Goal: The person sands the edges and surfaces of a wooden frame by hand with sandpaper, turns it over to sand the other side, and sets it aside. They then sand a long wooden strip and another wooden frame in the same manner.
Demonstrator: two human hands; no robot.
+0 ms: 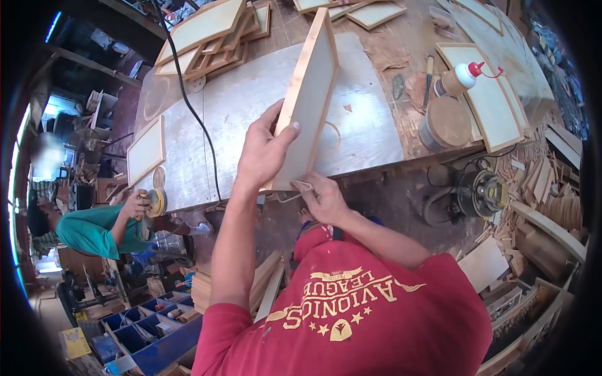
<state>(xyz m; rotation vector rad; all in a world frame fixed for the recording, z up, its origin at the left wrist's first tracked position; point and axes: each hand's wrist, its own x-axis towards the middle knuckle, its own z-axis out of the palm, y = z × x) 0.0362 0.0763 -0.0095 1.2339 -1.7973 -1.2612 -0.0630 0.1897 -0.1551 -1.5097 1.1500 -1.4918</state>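
Observation:
My left hand (266,150) grips a wooden-framed panel (321,81) by its long edge, fingers behind and thumb on the near face. The panel stands tilted on edge over the worktable (238,131). At its lower corner, my right hand (325,199) pinches a folded piece of sandpaper (303,186) against or very close to the frame. Part of the sandpaper is hidden by the fingers.
Framed panels (204,31) are piled at the table's back left; more lie right, beside a glue bottle (461,78) and a round tub (446,122). A black cable (188,106) crosses the table. At left, a co-worker in green (94,232) holds a yellow power tool (157,202).

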